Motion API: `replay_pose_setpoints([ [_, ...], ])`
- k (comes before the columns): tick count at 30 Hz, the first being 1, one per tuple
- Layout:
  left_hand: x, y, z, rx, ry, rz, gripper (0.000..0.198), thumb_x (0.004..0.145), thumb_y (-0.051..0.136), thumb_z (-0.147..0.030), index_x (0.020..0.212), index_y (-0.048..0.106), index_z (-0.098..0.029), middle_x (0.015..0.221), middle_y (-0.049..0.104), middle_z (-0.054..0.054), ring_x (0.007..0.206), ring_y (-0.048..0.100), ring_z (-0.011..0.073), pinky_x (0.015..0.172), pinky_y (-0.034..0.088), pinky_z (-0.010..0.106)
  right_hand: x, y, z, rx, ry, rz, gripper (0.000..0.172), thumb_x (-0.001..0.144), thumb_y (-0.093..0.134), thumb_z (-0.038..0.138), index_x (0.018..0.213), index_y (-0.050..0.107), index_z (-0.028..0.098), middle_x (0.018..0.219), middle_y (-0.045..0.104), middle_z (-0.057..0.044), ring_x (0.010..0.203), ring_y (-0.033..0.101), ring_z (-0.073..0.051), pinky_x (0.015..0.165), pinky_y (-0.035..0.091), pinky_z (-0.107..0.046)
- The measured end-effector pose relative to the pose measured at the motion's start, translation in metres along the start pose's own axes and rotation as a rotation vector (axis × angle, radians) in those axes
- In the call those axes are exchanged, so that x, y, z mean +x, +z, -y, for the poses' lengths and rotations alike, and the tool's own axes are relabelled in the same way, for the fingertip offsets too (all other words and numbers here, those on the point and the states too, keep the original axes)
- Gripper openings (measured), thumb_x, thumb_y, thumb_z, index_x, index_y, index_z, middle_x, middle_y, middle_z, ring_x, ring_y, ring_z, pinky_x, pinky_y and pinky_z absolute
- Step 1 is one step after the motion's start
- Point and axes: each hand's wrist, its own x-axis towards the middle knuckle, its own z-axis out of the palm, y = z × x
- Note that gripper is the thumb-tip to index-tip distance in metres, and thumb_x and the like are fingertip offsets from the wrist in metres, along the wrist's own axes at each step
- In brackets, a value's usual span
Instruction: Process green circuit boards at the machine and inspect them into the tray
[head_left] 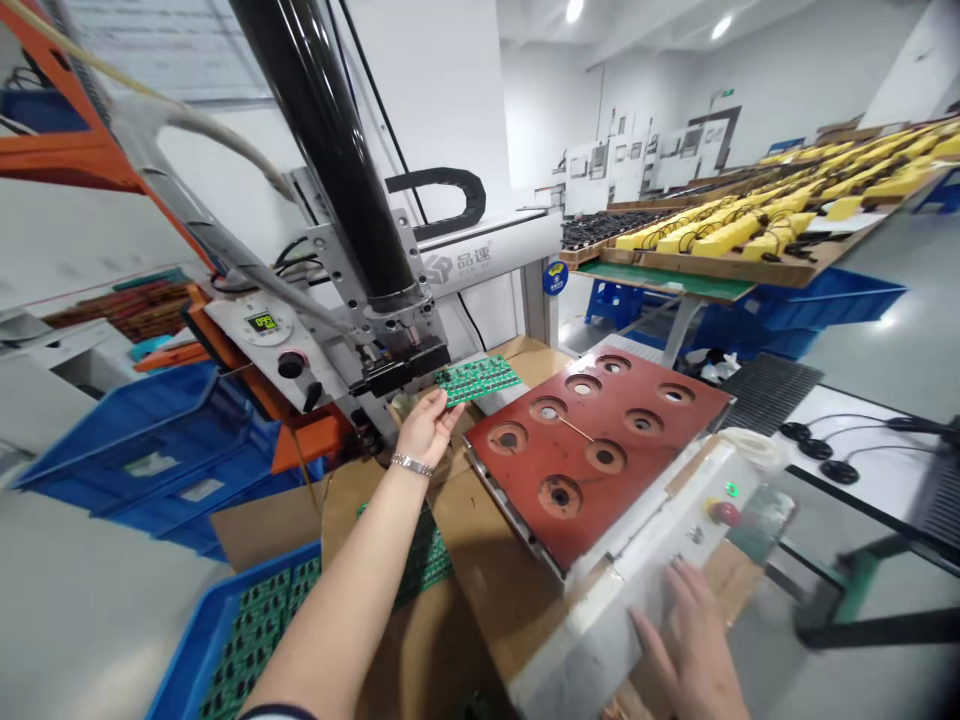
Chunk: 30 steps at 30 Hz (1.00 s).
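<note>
In the head view, my left hand (429,424) pinches the near left corner of a green circuit board (480,379), which it holds up beside the machine's head (401,360). Small components cover the board's upper side. My right hand (694,640) lies with its fingers spread on the light front panel (600,640) of the machine, below a red knob (726,513) and a lit green button (732,489). Between the hands sits a red-brown fixture plate (600,440) with several round recesses. A thin rod (574,428) lies across two of them.
A blue tray (187,640) of circuit boards stands at the lower left, and more boards (427,550) lie under my left forearm. Blue bins (135,450) are stacked at the left. Black round parts with cables (817,449) rest on the right-hand table. Yellow units (720,236) fill a far bench.
</note>
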Motion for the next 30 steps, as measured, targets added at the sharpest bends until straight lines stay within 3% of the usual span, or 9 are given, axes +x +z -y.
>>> replay_pose_setpoints([
  [15, -0.006, -0.005, -0.003, -0.03, 0.027, -0.04, 0.019, 0.084, 0.057, -0.02, 0.103, 0.059, -0.015, 0.099, 0.063, 0.005, 0.075, 0.062, 0.016, 0.061, 0.054, 0.033, -0.001, 0.001, 0.0, 0.018, 0.027, 0.0, 0.061, 0.084, 0.047, 0.051, 0.132, 0.035, 0.015, 0.131, 0.04, -0.019, 0.122, 0.04, -0.036, 0.097, 0.039, -0.059],
  [24, -0.016, -0.022, -0.001, -0.024, 0.008, -0.045, 0.016, 0.084, 0.057, -0.019, 0.099, 0.06, -0.014, 0.094, 0.064, 0.004, 0.072, 0.062, 0.015, 0.059, 0.054, 0.031, -0.001, 0.0, -0.002, 0.015, 0.013, 0.006, 0.061, 0.085, 0.047, 0.051, 0.132, 0.034, 0.015, 0.131, 0.039, -0.019, 0.123, 0.038, -0.037, 0.097, 0.038, -0.06],
  [30, -0.017, -0.022, -0.004, -0.019, 0.007, -0.027, 0.016, 0.084, 0.057, -0.018, 0.099, 0.06, -0.014, 0.094, 0.064, 0.004, 0.072, 0.062, 0.0148, 0.059, 0.054, 0.031, 0.0, 0.001, 0.0, 0.014, 0.001, 0.001, 0.061, 0.084, 0.047, 0.051, 0.131, 0.035, 0.014, 0.13, 0.04, -0.019, 0.122, 0.04, -0.035, 0.097, 0.039, -0.058],
])
